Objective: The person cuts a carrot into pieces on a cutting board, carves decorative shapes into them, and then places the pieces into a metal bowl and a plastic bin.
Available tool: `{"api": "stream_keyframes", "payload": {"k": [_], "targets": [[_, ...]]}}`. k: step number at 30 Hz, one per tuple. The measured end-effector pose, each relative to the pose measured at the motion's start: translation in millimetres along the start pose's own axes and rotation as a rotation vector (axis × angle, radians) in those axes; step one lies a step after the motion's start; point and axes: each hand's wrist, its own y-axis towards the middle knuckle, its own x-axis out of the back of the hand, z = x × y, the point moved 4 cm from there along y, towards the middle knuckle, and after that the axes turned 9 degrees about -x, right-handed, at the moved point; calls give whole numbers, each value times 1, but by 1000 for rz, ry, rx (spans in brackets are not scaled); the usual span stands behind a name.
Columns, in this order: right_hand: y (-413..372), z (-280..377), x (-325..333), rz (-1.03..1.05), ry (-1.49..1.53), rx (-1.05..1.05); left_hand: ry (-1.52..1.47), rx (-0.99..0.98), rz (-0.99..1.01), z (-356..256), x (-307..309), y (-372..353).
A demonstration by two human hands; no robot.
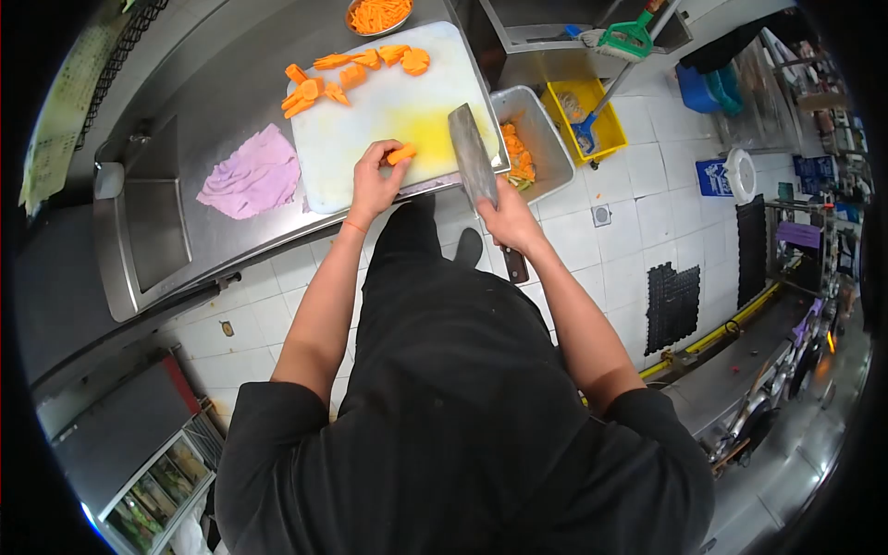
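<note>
My left hand (pixel 375 176) is closed on a small piece of carrot (pixel 401 154), held at the near part of the white cutting board (pixel 361 139). In my right hand (pixel 511 220) is a cleaver (pixel 474 153); its broad blade lies over the board's right edge and the dark handle points back towards me. Several carrot chunks and slices (pixel 353 76) lie along the far side of the board. A yellow stain marks the board between the carrot piece and the blade. Beyond the board stands a metal bowl of cut carrot (pixel 379 15).
A pink cloth (pixel 252 176) lies on the steel counter left of the board, beside a sink (pixel 155 217). Below the board's right edge is a grey bin (pixel 546 139) with carrot scraps. A yellow bucket (pixel 606 111) and a green dustpan (pixel 629 39) are farther right.
</note>
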Motion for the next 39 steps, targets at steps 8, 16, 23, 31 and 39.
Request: {"api": "stream_keyframes", "payload": {"k": [8,16,23,31,39], "targets": [[-10,12,-2,167,90,3,-13,-39,-11,-4,-8,-5],[2,21,-13,232,68,-35,141,-79,-6,-12,-6,-4],[11,10,-19,228,81,-34,58,-78,-84,-12,-7,0],[-7,26,4,-85,-452,129,80,221,303,-3,-3,36],[-18,36,5,-148,-579,182,-34,172,117,31,4,51]]}}
